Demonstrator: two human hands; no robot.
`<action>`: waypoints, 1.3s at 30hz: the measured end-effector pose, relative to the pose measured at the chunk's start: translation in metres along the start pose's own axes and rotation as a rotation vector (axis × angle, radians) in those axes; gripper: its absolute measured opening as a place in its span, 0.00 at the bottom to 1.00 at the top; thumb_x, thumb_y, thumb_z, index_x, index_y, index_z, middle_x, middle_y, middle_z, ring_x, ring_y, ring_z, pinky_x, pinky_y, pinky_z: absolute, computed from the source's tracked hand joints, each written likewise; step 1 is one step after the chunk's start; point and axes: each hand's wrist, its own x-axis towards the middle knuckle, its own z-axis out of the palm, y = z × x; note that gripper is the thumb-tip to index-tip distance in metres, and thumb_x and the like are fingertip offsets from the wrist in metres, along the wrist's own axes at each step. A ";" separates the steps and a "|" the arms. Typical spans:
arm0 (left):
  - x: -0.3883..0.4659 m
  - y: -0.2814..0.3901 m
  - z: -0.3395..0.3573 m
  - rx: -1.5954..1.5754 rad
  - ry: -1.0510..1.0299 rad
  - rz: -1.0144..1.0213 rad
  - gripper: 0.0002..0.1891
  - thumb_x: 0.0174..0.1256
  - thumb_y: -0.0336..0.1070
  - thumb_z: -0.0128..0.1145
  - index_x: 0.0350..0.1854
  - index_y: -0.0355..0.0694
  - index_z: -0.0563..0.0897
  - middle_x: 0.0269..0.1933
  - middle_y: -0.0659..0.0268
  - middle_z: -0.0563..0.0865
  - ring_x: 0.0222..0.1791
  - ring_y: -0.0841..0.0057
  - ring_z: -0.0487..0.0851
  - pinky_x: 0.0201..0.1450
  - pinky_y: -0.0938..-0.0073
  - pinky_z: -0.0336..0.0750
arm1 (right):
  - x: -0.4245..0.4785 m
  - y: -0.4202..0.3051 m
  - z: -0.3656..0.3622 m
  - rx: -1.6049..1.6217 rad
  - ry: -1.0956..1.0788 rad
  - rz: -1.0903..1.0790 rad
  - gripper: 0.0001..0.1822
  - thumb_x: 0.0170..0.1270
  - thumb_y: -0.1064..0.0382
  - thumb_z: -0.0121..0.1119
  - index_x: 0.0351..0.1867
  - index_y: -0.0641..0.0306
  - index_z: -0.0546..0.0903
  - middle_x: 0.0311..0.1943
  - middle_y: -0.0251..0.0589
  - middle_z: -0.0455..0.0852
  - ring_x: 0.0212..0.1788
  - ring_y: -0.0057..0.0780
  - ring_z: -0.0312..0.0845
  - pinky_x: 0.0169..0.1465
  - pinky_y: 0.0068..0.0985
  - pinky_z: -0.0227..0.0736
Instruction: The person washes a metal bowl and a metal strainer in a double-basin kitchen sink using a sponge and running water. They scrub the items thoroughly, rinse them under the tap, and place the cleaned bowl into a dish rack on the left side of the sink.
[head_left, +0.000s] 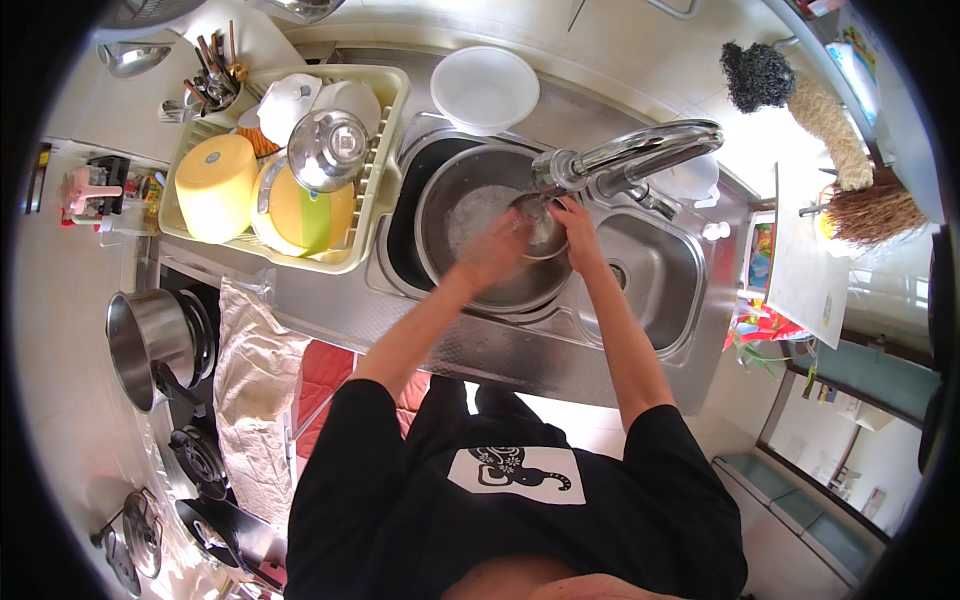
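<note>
A small metal bowl is tilted over a large stainless steel basin, under the chrome faucet. My right hand grips the small bowl by its right rim. At the bowl's left side is my left hand, blurred by motion, with its fingers at the bowl's opening; whether they hold anything is unclear. Cloudy, bubbly water lies in the bottom of the basin. The basin sits in the larger left compartment of a steel double sink.
Left of the sink, a cream dish rack holds yellow containers and an upturned metal bowl. A white plastic bowl stands behind the basin. A steel pot is on the stove side. Scrubbers and a brush hang right.
</note>
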 end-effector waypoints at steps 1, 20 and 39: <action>0.005 0.003 -0.005 -0.036 0.029 -0.099 0.20 0.54 0.33 0.57 0.52 0.34 0.79 0.53 0.55 0.82 0.59 0.64 0.77 0.69 0.57 0.63 | -0.011 -0.014 0.008 0.068 -0.008 0.008 0.19 0.59 0.68 0.53 0.54 0.62 0.76 0.45 0.33 0.79 0.45 0.23 0.73 0.49 0.22 0.68; 0.012 0.008 -0.007 -0.154 0.062 -0.197 0.22 0.54 0.30 0.52 0.55 0.33 0.77 0.55 0.53 0.81 0.59 0.62 0.77 0.72 0.53 0.56 | -0.013 -0.030 0.018 0.126 -0.020 -0.002 0.19 0.56 0.69 0.53 0.51 0.67 0.79 0.44 0.38 0.83 0.46 0.24 0.76 0.53 0.23 0.69; 0.035 0.019 -0.009 -0.061 -0.003 -0.285 0.20 0.57 0.39 0.56 0.51 0.36 0.80 0.56 0.59 0.81 0.64 0.68 0.73 0.75 0.54 0.51 | -0.006 -0.029 0.014 0.304 0.099 0.014 0.26 0.55 0.68 0.53 0.59 0.63 0.72 0.37 0.34 0.82 0.39 0.27 0.77 0.47 0.24 0.71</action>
